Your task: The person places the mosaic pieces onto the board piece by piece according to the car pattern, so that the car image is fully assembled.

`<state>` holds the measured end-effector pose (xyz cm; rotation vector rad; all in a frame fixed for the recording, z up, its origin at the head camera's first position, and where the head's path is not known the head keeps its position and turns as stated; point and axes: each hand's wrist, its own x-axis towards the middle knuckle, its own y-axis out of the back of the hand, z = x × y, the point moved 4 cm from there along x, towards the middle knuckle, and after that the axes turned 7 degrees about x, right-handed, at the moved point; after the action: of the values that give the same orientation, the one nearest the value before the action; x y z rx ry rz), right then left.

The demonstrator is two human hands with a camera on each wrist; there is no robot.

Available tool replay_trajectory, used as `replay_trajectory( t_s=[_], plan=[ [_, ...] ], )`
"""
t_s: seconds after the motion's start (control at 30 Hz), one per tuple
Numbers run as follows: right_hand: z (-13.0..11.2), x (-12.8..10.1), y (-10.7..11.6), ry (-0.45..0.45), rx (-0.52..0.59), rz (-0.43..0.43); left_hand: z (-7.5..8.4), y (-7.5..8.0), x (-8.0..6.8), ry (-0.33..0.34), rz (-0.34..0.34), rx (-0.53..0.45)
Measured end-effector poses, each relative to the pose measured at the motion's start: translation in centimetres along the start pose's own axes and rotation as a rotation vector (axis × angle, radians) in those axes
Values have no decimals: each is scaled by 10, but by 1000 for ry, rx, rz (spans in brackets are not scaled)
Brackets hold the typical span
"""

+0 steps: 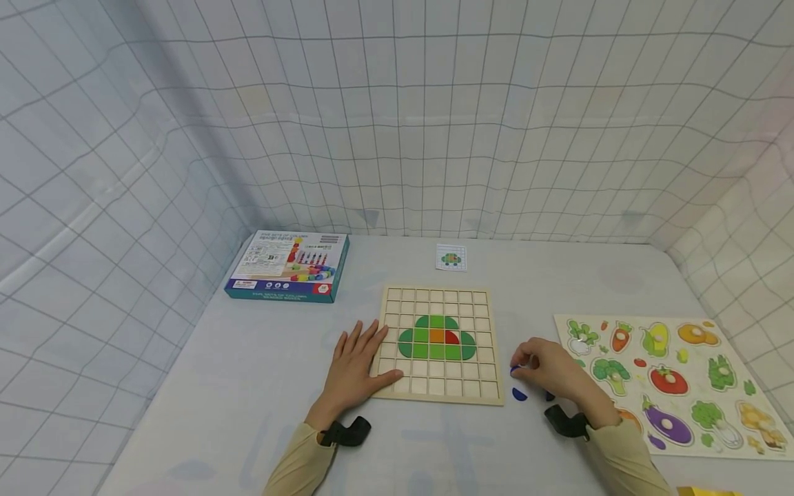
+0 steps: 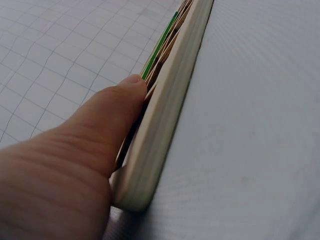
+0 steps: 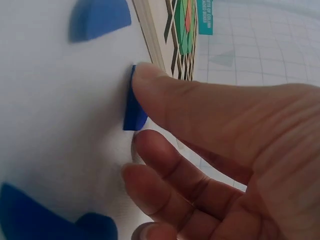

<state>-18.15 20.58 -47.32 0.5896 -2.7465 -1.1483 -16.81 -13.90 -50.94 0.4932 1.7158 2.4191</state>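
Left hand: the left hand (image 1: 358, 365) lies flat with fingers spread on the left edge of the wooden grid board (image 1: 438, 344); in the left wrist view the thumb (image 2: 107, 117) presses against the board's side.
Right hand: the right hand (image 1: 554, 372) is curled at 3 o'clock of the board, pinching a small blue piece (image 3: 133, 105) between thumb and fingers, just off the board's right edge and low over the desk (image 1: 248, 372).
Board: it sits at the middle of the desk, with a green rounded shape filling its central cells, one orange tile and one red tile inside it.
Loose pieces: another blue piece (image 1: 519, 394) lies on the desk at 6 o'clock of the right hand; the right wrist view shows more blue pieces near the fingers.
Pattern card: a small card (image 1: 451, 257) lies at 12 o'clock of the board, apart from it.
Box: a printed box (image 1: 289, 265) lies at 10 o'clock of the board.
Vegetable puzzle: a vegetable puzzle board (image 1: 673, 375) lies at 3 o'clock, beyond the right hand.
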Motion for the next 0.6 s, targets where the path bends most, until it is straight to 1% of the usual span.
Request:
replay_trajectory(
  t_s=[0.27,0.43,0.6],
  plan=[
    [0,4,0,30,11,-46,1,1,0,-4,5,-6],
    [1,3,0,49,25,-58,0,0,0,-11,9,-5],
    [0,3,0,43,36,-63,1,1,0,-11,8,-4]
  ],
)
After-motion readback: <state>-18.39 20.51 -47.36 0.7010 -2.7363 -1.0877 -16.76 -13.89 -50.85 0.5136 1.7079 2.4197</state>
